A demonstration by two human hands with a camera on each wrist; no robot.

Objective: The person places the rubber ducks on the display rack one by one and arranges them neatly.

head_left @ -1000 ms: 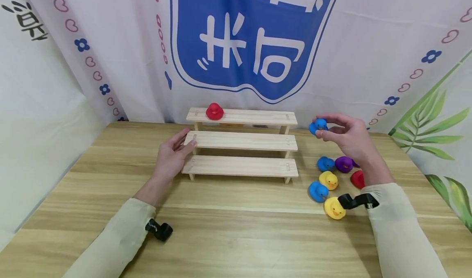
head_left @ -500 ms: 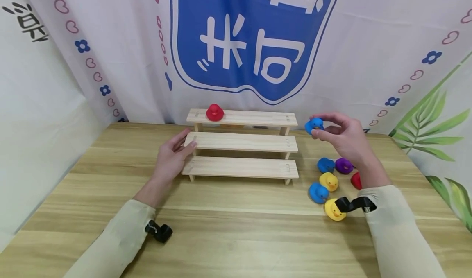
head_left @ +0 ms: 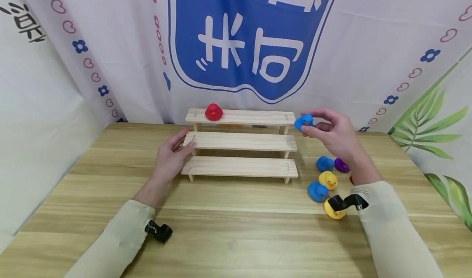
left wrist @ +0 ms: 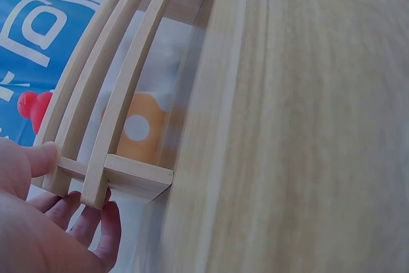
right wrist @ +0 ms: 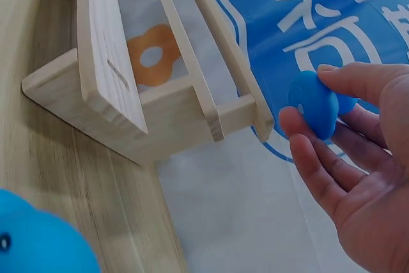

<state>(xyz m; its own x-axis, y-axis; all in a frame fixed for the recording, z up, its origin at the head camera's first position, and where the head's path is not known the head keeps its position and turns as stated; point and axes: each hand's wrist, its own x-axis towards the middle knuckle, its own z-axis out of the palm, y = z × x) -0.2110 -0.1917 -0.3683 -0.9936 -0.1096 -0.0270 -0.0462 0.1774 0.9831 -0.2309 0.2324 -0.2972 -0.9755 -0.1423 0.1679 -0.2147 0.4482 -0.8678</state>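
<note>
In the head view my right hand (head_left: 333, 132) pinches a blue rubber duck (head_left: 304, 122) between thumb and fingers, beside the right end of the top step of a three-tier wooden display stand (head_left: 239, 141). The duck (right wrist: 313, 103) is off the stand in the right wrist view. My left hand (head_left: 171, 157) grips the stand's left end, its thumb on the middle step. In the left wrist view its fingers curl under the step ends. One red rubber duck (head_left: 214, 112) sits towards the left of the top step.
Several ducks lie on the wooden table (head_left: 228, 229) right of the stand: blue (head_left: 318, 191), yellow (head_left: 328, 180) and purple (head_left: 341, 165), with a red one mostly hidden by my right arm. A printed curtain (head_left: 129, 44) hangs close behind the stand.
My right hand has moved left with the blue duck, closer to the top step's right end. My left hand keeps its grip, and the stand and red duck have stayed put.
</note>
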